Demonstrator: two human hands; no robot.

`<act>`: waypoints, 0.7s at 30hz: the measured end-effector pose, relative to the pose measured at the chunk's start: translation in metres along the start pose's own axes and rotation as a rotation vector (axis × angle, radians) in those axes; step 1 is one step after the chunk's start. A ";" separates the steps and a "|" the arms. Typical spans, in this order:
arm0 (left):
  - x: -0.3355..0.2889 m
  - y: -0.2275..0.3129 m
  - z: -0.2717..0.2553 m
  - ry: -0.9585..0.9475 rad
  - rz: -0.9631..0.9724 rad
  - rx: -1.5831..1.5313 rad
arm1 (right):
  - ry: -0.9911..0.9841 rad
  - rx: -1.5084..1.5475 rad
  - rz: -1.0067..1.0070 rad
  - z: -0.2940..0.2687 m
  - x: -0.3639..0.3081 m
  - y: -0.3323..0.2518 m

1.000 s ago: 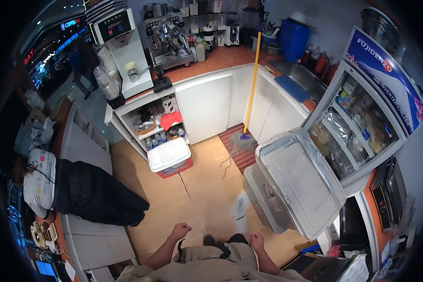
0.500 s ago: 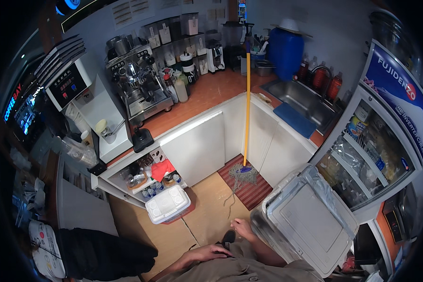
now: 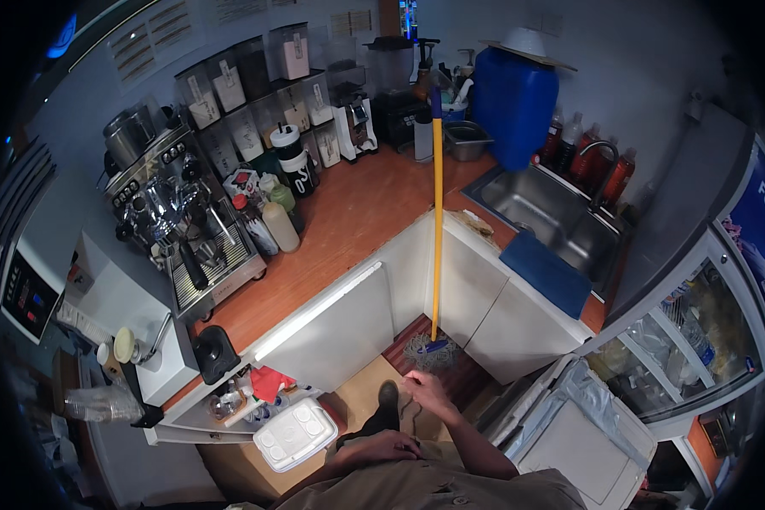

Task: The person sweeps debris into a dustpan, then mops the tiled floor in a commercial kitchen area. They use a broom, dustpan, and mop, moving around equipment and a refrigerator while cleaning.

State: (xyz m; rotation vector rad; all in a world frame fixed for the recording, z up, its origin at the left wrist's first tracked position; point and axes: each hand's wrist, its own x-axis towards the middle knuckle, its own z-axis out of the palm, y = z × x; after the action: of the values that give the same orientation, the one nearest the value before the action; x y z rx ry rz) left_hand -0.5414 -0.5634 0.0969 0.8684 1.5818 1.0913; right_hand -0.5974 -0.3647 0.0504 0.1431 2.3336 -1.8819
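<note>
One left hand (image 3: 389,445) by shirt (image 3: 455,484), one right hand (image 3: 427,393) near mop (image 3: 437,263); hard to see if fingers meet; mop likely light, pole (image 3: 438,187) stiff, strings (image 3: 418,348) floppy; best grip mid-pole

My two hands (image 3: 427,393) appear among one mop (image 3: 437,229), one cooler (image 3: 296,433), one espresso machine (image 3: 183,223), one sink (image 3: 531,200) and one blue drum (image 3: 515,109).
</note>
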 end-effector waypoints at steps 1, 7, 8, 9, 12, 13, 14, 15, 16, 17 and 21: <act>0.003 0.003 -0.026 0.010 0.030 -0.002 | 0.043 0.011 -0.013 -0.008 0.017 -0.002; 0.054 0.037 -0.160 -0.189 -0.026 0.177 | 0.351 0.195 -0.047 -0.088 0.100 -0.050; 0.062 0.043 -0.176 -0.221 -0.058 0.191 | 0.412 0.293 -0.035 -0.105 0.108 -0.060; 0.072 0.049 -0.194 -0.250 -0.090 0.206 | 0.476 0.409 -0.033 -0.121 0.114 -0.070; 0.098 0.066 -0.231 -0.250 -0.036 0.174 | 0.649 0.443 -0.108 -0.173 0.129 -0.092; 0.107 0.071 -0.239 -0.226 -0.006 0.144 | 0.694 0.407 -0.139 -0.191 0.134 -0.097; 0.116 0.075 -0.243 -0.260 0.072 0.185 | 0.730 0.372 -0.153 -0.208 0.139 -0.102; 0.124 0.078 -0.245 -0.282 0.136 0.222 | 0.754 0.347 -0.163 -0.225 0.144 -0.105; 0.133 0.081 -0.246 -0.295 0.197 0.250 | 0.770 0.323 -0.147 -0.242 0.150 -0.109; 0.142 0.083 -0.248 -0.389 -0.062 0.091 | 0.781 0.321 -0.203 -0.259 0.157 -0.112; 0.194 0.098 -0.270 -0.331 0.057 0.318 | 0.814 0.227 -0.183 -0.322 0.201 -0.128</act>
State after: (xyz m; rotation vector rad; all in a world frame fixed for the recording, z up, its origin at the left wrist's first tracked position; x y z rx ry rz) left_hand -0.8493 -0.4167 0.1556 1.2440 1.4750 0.6967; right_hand -0.8321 -0.0801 0.2073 0.9022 2.6305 -2.5261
